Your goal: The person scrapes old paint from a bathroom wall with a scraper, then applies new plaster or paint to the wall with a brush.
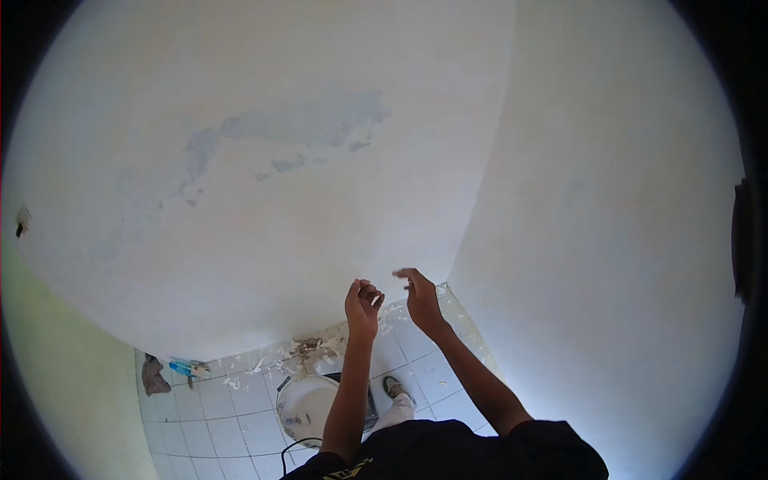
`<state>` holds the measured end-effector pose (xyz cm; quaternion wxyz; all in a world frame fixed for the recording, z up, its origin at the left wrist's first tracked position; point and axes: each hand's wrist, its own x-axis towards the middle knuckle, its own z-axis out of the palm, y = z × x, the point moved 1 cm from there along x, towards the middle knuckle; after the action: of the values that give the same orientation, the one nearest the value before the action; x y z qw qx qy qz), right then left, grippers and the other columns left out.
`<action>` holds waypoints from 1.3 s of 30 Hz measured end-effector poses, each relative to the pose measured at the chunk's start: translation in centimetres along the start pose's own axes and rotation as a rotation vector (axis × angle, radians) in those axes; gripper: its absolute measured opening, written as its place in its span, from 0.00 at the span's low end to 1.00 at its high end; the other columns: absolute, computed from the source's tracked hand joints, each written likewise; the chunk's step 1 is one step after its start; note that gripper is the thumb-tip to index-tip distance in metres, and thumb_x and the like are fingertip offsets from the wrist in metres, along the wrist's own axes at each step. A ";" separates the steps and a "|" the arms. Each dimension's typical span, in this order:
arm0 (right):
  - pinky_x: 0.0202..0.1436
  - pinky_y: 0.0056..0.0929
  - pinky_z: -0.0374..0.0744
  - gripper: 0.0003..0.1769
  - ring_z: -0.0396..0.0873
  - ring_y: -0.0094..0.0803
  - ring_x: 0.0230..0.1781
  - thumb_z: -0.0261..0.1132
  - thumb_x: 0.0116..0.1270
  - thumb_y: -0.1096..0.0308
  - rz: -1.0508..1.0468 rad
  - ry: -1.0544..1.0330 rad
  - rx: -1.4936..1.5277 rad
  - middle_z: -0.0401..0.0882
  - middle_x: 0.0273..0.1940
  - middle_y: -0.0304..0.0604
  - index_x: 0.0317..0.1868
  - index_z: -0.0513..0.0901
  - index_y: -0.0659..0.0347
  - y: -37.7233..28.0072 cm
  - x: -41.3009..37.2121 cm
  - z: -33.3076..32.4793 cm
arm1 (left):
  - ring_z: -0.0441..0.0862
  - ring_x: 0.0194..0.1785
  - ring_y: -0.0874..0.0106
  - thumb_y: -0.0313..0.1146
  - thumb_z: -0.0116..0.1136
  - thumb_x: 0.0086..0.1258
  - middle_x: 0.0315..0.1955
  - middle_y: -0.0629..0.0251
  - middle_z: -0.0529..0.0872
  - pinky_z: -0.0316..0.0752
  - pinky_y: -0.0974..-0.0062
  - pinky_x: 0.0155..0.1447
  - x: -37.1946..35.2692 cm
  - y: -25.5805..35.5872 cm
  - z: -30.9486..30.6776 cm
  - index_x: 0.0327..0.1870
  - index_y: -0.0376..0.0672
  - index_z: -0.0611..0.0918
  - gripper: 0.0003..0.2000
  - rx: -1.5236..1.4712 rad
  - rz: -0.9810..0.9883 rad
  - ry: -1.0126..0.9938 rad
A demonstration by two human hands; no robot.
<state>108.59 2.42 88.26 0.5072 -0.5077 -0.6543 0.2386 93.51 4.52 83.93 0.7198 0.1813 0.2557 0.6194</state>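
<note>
My left hand is raised in front of the wall, its fingers loosely bent and somewhat apart, with nothing visible in it. Close by on its right, my right hand is held up with its fingers apart and pointing left, also empty. A small gap separates the two hands. Behind them stands a pale wall with a patchy bluish-grey area on its upper part. Below my left forearm, a round white bucket sits on the floor, partly hidden by that arm.
White floor tiles carry flakes and debris along the wall's foot. A blue-and-white object and a dark cloth lie at left. A black cable runs near the bucket. A second wall rises at right.
</note>
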 end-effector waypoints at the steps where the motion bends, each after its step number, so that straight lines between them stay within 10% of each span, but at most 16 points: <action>1: 0.57 0.36 0.77 0.15 0.79 0.41 0.56 0.55 0.70 0.76 0.005 -0.021 -0.002 0.80 0.53 0.52 0.55 0.75 0.67 1.1 2.0 0.4 | 0.78 0.39 0.74 0.43 0.52 0.75 0.29 0.73 0.79 0.72 0.66 0.52 1.8 0.1 -0.2 0.36 0.51 0.78 0.09 -0.003 0.017 0.032; 9: 0.76 0.55 0.52 0.40 0.42 0.53 0.78 0.61 0.70 0.59 -0.490 0.089 -0.719 0.42 0.77 0.55 0.74 0.53 0.67 -0.9 25.8 0.0 | 0.80 0.38 0.73 0.45 0.51 0.74 0.32 0.69 0.82 0.74 0.68 0.49 9.5 4.7 3.4 0.40 0.46 0.78 0.12 0.190 0.200 0.061; 16: 0.77 0.59 0.44 0.42 0.41 0.45 0.79 0.60 0.69 0.49 -0.637 0.198 -0.888 0.45 0.77 0.51 0.74 0.57 0.65 1.0 36.7 0.5 | 0.80 0.39 0.73 0.44 0.50 0.74 0.32 0.68 0.82 0.74 0.69 0.50 10.3 5.7 2.7 0.40 0.46 0.78 0.11 0.266 0.290 0.163; 39: 0.76 0.64 0.44 0.40 0.43 0.45 0.79 0.58 0.69 0.48 -0.777 0.080 -0.877 0.46 0.77 0.53 0.73 0.60 0.65 5.7 37.8 -0.1 | 0.81 0.43 0.70 0.42 0.52 0.72 0.37 0.66 0.82 0.73 0.66 0.52 13.3 3.0 4.8 0.43 0.46 0.78 0.10 0.292 0.290 0.221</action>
<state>112.24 38.71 99.53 0.3244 -0.4015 -0.8105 -0.2770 95.30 18.35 87.65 0.5571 0.2494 0.3912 0.6888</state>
